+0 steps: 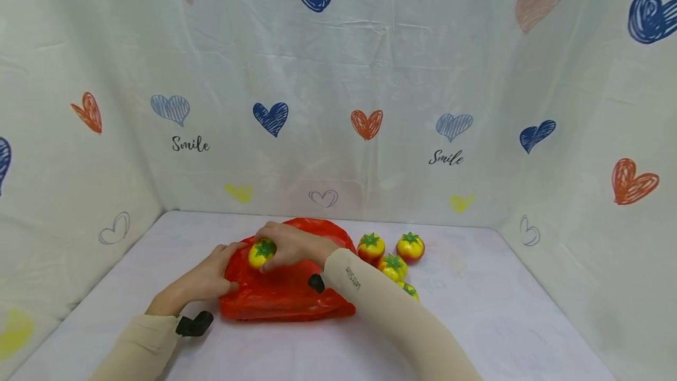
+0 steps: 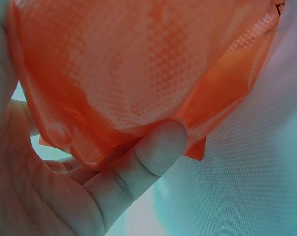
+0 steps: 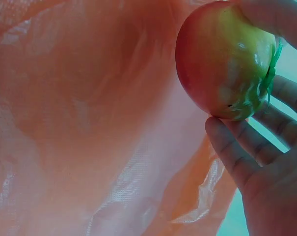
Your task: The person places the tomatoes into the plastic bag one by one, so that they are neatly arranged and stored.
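Note:
A red plastic bag lies on the table, and its thin embossed film fills much of the left wrist view. My left hand grips the bag's left edge, thumb on one side of the film and fingers on the other. Over the bag, my right hand holds a yellow-and-red fruit with a green leafy top. In the right wrist view the thumb and fingertips pinch this fruit in front of the bag film. The bag's inside is mostly hidden in the head view.
Several similar fruits stand right of the bag: one at the back right, one beside the bag, one in front, another partly behind the right sleeve. The white table meets a heart-printed curtain at its back edge.

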### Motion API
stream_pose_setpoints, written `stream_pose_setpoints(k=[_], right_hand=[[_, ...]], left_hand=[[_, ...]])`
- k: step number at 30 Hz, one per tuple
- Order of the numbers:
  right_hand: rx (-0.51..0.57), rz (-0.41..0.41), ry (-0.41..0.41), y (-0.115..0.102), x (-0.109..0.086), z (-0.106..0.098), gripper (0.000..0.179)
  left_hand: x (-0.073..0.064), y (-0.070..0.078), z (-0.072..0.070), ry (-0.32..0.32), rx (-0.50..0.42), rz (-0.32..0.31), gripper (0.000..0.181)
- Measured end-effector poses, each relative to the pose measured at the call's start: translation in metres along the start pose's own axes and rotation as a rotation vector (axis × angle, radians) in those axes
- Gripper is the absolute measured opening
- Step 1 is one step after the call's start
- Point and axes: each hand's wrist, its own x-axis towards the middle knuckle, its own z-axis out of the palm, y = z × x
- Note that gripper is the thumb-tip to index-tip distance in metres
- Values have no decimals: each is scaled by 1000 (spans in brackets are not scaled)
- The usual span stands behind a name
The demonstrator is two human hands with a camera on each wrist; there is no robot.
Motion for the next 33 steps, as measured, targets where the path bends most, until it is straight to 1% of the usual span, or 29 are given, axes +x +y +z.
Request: stream_pose_setpoints(k=[4,10,21,28,33], right_hand=[[3,6,1,2,1,5,52],[17,8,-14,1,1,6,51],[-1,36,-32,7,0,10,54],[12,46,-23,8,2,12,58],[31,50,-13,10,3,13,60]], left_hand=[[1,1,0,-1,2,-2,88],[2,0,-2,6,27,32,85],[0,3,-3,-7,35,43,84],[0,4,-1,-2,23,7,84],[0,2,0,2,23,8,84]])
